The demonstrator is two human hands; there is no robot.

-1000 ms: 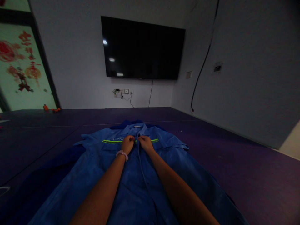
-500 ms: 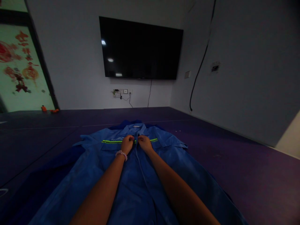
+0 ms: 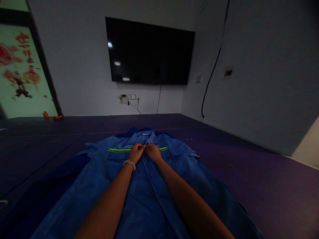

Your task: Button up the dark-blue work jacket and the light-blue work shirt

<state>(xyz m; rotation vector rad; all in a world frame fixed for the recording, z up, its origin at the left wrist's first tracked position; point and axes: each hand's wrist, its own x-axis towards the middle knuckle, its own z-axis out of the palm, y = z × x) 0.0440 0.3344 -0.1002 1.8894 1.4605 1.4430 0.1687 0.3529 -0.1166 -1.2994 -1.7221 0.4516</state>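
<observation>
A blue short-sleeved work shirt point(image 3: 99, 179) lies spread out with its collar at the far end and a yellow-green stripe across the chest. Both hands meet at its front opening, just below the collar. My left hand point(image 3: 136, 152), with a pink band at the wrist, pinches the left side of the front edge. Close beside it, my right hand point(image 3: 153, 152) is closed on the right side of the placket. The fingertips nearly touch, and any button between them is too small to make out. Darker blue cloth point(image 3: 62, 176) shows under the shirt.
The shirt rests on a purple surface point(image 3: 236, 152). A black television point(image 3: 152, 53) hangs on the wall ahead, with sockets and cords beneath. A loose black cable point(image 3: 211, 73) hangs at the right. Small orange objects point(image 3: 57, 117) lie at the far left by a decorated door point(image 3: 25, 73).
My hands have drawn slightly closer together at the placket, and the fingers have shifted a little. The front edge below them has moved slightly left. The rest of the shirt lies as before.
</observation>
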